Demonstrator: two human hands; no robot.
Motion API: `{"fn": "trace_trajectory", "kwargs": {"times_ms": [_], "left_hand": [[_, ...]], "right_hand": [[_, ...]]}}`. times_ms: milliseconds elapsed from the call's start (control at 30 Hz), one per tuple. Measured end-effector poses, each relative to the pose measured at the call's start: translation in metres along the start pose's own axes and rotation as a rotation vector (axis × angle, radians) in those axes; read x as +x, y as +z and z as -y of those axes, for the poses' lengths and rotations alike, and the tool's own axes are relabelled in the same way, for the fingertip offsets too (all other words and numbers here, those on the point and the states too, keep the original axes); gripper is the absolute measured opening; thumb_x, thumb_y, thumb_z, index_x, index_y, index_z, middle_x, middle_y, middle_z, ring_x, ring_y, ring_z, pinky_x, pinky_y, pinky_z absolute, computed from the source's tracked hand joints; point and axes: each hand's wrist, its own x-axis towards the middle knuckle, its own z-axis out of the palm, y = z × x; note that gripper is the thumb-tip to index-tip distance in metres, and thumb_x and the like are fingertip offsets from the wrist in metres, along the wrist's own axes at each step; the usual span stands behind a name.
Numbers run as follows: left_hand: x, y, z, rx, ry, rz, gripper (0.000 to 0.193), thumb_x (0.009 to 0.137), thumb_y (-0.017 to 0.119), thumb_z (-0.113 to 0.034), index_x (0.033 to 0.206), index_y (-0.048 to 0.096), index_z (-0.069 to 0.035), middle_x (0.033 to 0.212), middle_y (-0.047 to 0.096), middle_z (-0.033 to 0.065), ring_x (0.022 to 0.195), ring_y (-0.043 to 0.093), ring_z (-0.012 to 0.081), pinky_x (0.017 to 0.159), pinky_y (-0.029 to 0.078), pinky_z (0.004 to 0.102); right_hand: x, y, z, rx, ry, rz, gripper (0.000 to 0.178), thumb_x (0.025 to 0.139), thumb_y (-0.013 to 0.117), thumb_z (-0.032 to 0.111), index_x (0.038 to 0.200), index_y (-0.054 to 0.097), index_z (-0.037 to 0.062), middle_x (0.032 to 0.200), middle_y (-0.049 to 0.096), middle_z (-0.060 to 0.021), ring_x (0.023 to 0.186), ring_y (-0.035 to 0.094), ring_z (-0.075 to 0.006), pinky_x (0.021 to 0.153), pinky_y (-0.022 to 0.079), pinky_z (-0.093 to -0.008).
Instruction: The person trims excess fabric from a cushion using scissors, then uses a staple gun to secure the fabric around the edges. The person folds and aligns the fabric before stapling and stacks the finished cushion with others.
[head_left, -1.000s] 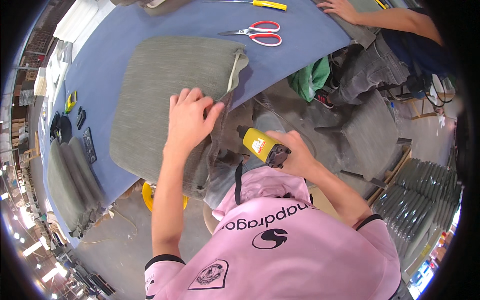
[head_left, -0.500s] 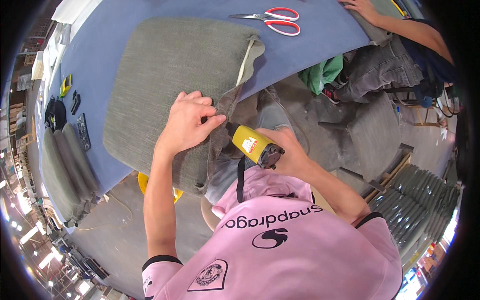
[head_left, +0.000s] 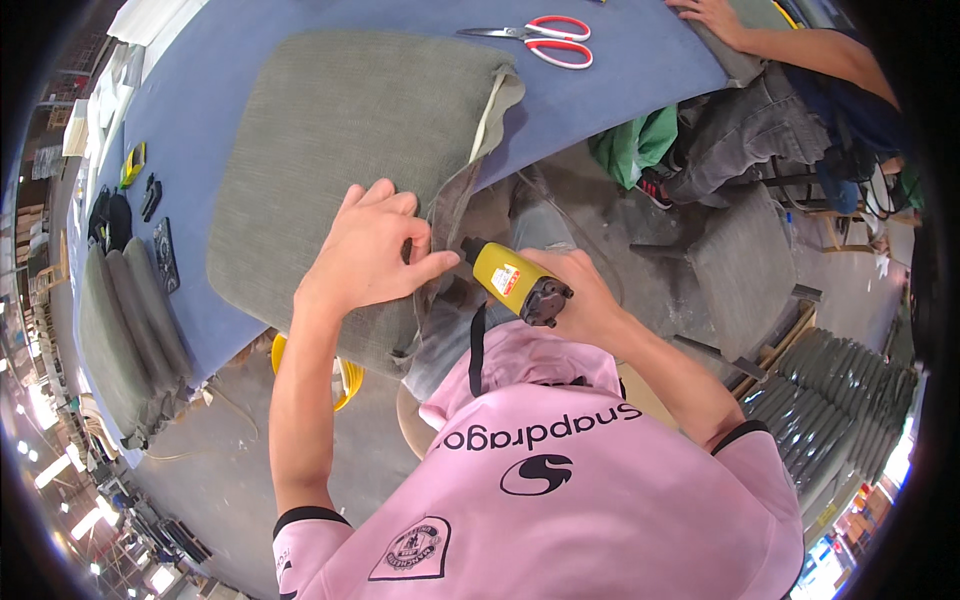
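Note:
A grey-green fabric-covered seat cushion (head_left: 320, 150) lies over the edge of the blue table, its near right edge overhanging. My left hand (head_left: 370, 250) is on that edge, fingers bent over the top and thumb reaching across the loose fabric cover (head_left: 445, 215). Held in my right hand (head_left: 582, 295) is a yellow and black staple gun (head_left: 508, 275), its black nose just right of my left thumb and a little apart from the fabric. Most of my right fingers are hidden behind the tool. At the far right corner of the cushion, a pale strip shows along the turned-out fabric.
Scissors (head_left: 540, 38) with red and white handles lie beyond the cushion on the blue table (head_left: 630, 60). Several grey cushions (head_left: 130, 330), a phone (head_left: 165, 255) and a yellow object (head_left: 132, 165) are at left. A co-worker's hand (head_left: 715, 20) rests on fabric at far right.
The staple gun's nose has drawn back slightly from the fabric edge. My left hand has shifted a little, with its thumb and forefinger further apart.

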Motion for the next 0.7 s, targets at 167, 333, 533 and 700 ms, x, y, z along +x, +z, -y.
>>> {"fn": "trace_trajectory", "kwargs": {"times_ms": [167, 333, 533, 700], "left_hand": [[0.002, 0.015, 0.029, -0.065, 0.073, -0.04, 0.04, 0.091, 0.081, -0.028, 0.068, 0.059, -0.004, 0.078, 0.043, 0.0066, 0.086, 0.046, 0.027, 0.081, 0.033, 0.0417], [0.003, 0.021, 0.036, -0.191, 0.072, -0.031, 0.042, 0.09, 0.08, -0.027, 0.068, 0.055, -0.003, 0.078, 0.04, 0.0071, 0.085, 0.043, 0.0273, 0.08, 0.03, 0.0423], [0.003, 0.027, 0.034, -0.17, 0.069, -0.093, 0.039, 0.091, 0.08, -0.028, 0.068, 0.059, -0.005, 0.077, 0.043, 0.0063, 0.084, 0.045, 0.0272, 0.081, 0.032, 0.042], [-0.012, 0.008, 0.011, -0.04, 0.024, -0.074, 0.037, 0.089, 0.083, -0.031, 0.065, 0.065, -0.008, 0.078, 0.05, 0.0053, 0.086, 0.051, 0.027, 0.082, 0.036, 0.042]], "right_hand": [[-0.006, 0.009, 0.021, -0.039, -0.111, -0.124, 0.048, 0.071, 0.089, 0.007, 0.116, 0.072, 0.0021, 0.088, 0.075, -0.0235, 0.085, 0.073, -0.0463, 0.07, 0.056, -0.0462], [0.003, 0.013, 0.007, 0.108, 0.031, 0.034, 0.051, 0.07, 0.089, 0.008, 0.118, 0.072, 0.0021, 0.088, 0.075, -0.0231, 0.087, 0.073, -0.0471, 0.073, 0.057, -0.0478], [-0.004, 0.019, 0.003, -0.162, -0.053, -0.102, 0.055, 0.067, 0.09, 0.009, 0.119, 0.073, 0.0041, 0.09, 0.076, -0.0221, 0.092, 0.07, -0.0492, 0.081, 0.056, -0.0521], [-0.002, -0.004, 0.022, -0.093, 0.053, 0.137, 0.053, 0.069, 0.087, 0.007, 0.12, 0.074, 0.0052, 0.095, 0.078, -0.0228, 0.089, 0.074, -0.0468, 0.075, 0.058, -0.0495]]}}
